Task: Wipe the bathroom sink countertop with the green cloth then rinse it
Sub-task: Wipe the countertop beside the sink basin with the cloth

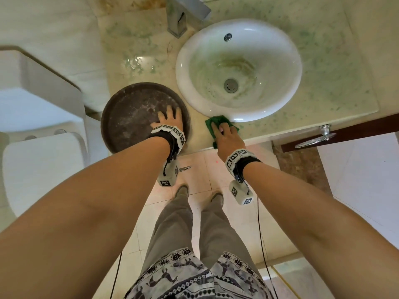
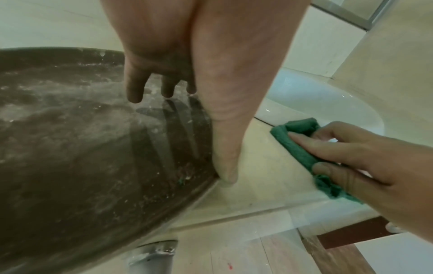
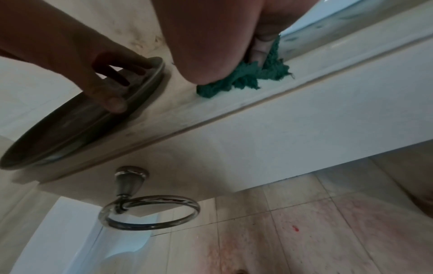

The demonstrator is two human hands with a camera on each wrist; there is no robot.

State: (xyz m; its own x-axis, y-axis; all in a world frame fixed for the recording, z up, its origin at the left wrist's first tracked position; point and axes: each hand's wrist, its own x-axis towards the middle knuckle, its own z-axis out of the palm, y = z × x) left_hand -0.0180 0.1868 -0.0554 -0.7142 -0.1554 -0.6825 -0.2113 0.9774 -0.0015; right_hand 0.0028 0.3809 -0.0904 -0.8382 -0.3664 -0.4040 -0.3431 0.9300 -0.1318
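Observation:
The green cloth (image 1: 209,124) lies bunched on the pale marble countertop (image 1: 323,50), at the front rim of the white sink (image 1: 190,91). My right hand (image 1: 223,131) lies on it, fingers over the top and thumb tucked against its side. From the left wrist, the cloth (image 2: 295,146) shows folded under the right hand (image 2: 351,153). The right wrist view has the cloth (image 3: 234,81) crumpled beneath my palm near the counter's front edge. My left hand (image 1: 170,117) rests spread on a dark round tray (image 1: 129,113), with its thumb at the rim.
The tray (image 3: 82,126) overhangs the counter's front edge at the left. A metal faucet (image 1: 185,14) stands behind the sink. Water drops lie on the counter (image 1: 140,63) beyond the tray. A toilet (image 1: 32,147) is at the left. A towel ring (image 3: 150,213) hangs below the counter.

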